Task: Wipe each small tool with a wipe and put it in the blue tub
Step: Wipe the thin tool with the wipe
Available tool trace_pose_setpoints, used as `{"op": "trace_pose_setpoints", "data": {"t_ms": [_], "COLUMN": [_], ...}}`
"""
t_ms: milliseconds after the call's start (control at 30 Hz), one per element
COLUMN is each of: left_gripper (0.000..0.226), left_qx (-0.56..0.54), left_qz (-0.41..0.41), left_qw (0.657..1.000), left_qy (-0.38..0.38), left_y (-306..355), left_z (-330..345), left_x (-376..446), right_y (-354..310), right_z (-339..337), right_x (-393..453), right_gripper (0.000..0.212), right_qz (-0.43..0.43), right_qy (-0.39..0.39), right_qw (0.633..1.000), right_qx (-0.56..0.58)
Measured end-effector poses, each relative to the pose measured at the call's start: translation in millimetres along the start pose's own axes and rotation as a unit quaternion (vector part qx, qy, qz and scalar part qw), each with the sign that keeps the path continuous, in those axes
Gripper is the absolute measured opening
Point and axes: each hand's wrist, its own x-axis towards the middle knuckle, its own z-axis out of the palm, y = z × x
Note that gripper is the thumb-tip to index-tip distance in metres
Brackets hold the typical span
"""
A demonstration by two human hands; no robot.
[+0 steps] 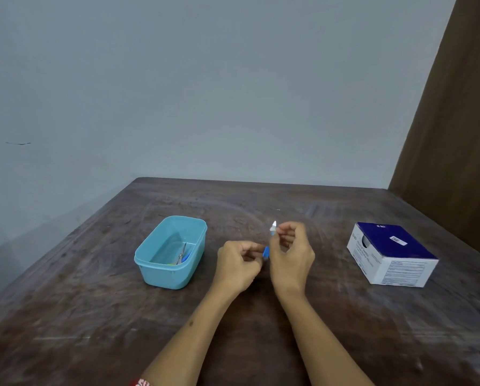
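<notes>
Over the middle of the table my left hand [238,263] pinches the lower end of a small blue-handled tool [266,252]. My right hand [291,252] pinches a white wipe [273,227] folded round the tool's upper part, so that part is hidden. The light blue tub [146,256] stands to the left of my hands. Inside it lie small metal scissors [181,253] and other small coloured tools.
A blue and white cardboard box [392,254] sits at the right of the dark wooden table [93,316]. A grey wall runs behind the table, and a brown panel [456,121] stands at the far right.
</notes>
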Motion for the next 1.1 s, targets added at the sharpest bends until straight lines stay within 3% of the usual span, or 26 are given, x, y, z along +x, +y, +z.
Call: {"op": "trace_pose_setpoints", "data": {"t_ms": [233, 467, 633, 767, 900, 967, 1100], "left_gripper": [0.029, 0.03, 0.029, 0.024, 0.021, 0.023, 0.021], "left_qx": [0.006, 0.069, 0.109, 0.076, 0.011, -0.026, -0.105], "left_qz": [-0.005, 0.07, 0.077, 0.039, -0.012, -0.044, -0.092], "left_qw": [1.0, 0.995, 0.991, 0.995, 0.998, 0.998, 0.99], "left_qy": [-0.028, -0.006, 0.031, 0.049, 0.065, 0.046, 0.001], "left_y": [-5.9, -3.9, -0.8, -2.7, -3.5, -3.7, -0.2], "left_z": [-1.3, 1.8, -1.4, -0.5, -0.4, -0.7, -1.8], "left_x": [1.8, -1.5, -1.7, -0.6, 2.5, 3.3, 1.6], "right_y": [-4.0, 1.6, -0.7, -0.2, -3.7, -3.2, -2.6], "right_z": [-2.5, -0.1, 0.8, 0.6, 0.8, 1.8, 1.8], "right_x": [2.2, 1.3, -0.8, -1.5, -6.0, -7.3, -5.0], "right_gripper": [0.027, 0.017, 0.023, 0.023, 0.024, 0.023, 0.021], "right_qz": [0.053, 0.016, -0.032, -0.043, -0.049, -0.052, -0.047], "right_qy": [0.026, 0.014, 0.014, 0.016, -0.054, -0.077, -0.045], "right_qw": [0.996, 0.999, 0.999, 0.999, 0.997, 0.995, 0.997], "right_qx": [0.061, 0.025, -0.001, -0.02, -0.024, -0.037, -0.034]}}
